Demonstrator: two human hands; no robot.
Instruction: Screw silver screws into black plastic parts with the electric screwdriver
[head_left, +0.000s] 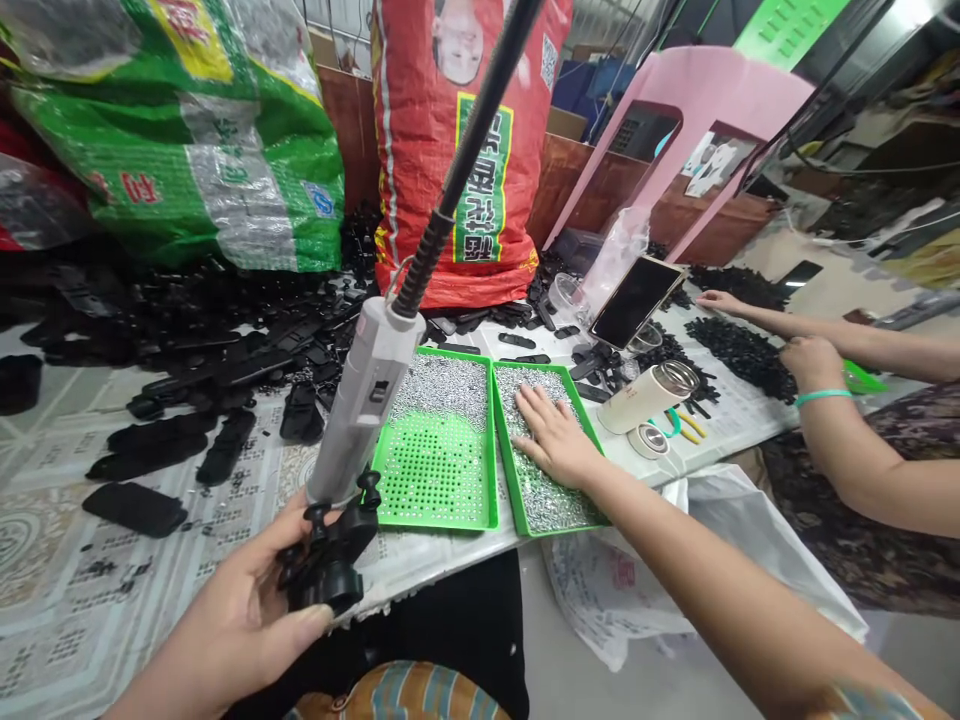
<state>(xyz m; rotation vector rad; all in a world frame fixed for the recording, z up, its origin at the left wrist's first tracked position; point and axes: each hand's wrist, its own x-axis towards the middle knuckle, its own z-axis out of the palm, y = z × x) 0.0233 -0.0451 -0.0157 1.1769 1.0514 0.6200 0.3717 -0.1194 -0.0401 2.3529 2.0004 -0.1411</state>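
My left hand [247, 600] is closed around a few black plastic parts [330, 565] with rounded knobs, low in front of me. A grey electric screwdriver [356, 405] hangs on a black cable just beyond them; its lower end disappears behind the parts and my fingers, so contact is unclear. My right hand [559, 440] lies with fingers spread on small silvery metal pieces, likely screws, in the right green tray [512, 490]. Beside it stands the left green tray [491, 470], a perforated one with similar pieces heaped at the far end and sitting in many holes.
Black plastic pieces [255, 350] cover the table's left and back. A red sack [420, 150] and green sack [247, 180] stand behind. To the right are a phone [637, 300], a bottle [649, 395], its lid [649, 440] and a co-worker's hands [810, 365].
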